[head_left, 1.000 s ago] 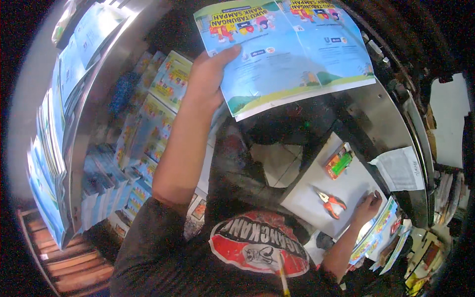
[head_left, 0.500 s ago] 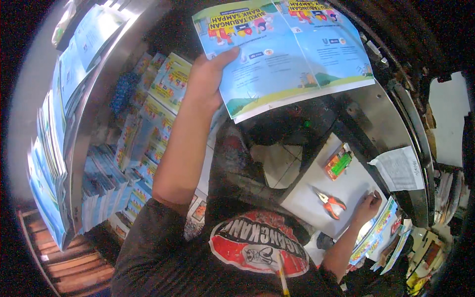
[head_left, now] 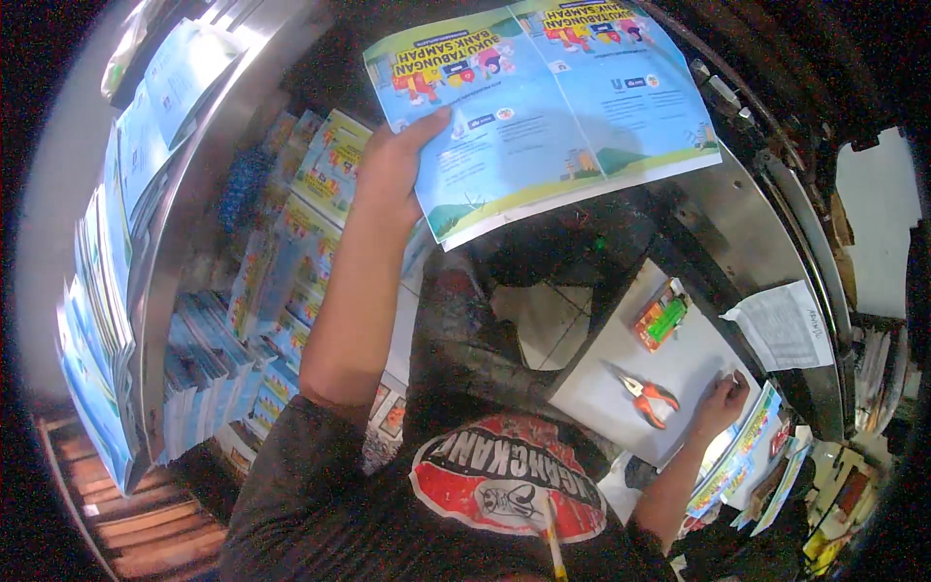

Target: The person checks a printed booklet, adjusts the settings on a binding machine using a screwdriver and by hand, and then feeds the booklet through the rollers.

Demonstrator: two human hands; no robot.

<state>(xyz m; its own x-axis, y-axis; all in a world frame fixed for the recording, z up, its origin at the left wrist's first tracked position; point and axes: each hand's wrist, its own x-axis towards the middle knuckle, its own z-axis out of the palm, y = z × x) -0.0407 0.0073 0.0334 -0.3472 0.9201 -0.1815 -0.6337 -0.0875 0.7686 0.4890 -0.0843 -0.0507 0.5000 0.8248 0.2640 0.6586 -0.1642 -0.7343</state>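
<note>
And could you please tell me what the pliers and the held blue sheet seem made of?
Pliers: grey, shiny jaws suggest metal; bright orange handles, probably plastic or rubber. Blue sheet: probably printed paper, given its thin, curving edge and slight gloss.

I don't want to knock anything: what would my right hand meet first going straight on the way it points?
Your right hand would likely meet the white paper beyond the board first, though depth is unclear.

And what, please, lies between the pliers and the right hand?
Only bare white board separates the pliers from the right hand, in the head view.
</note>
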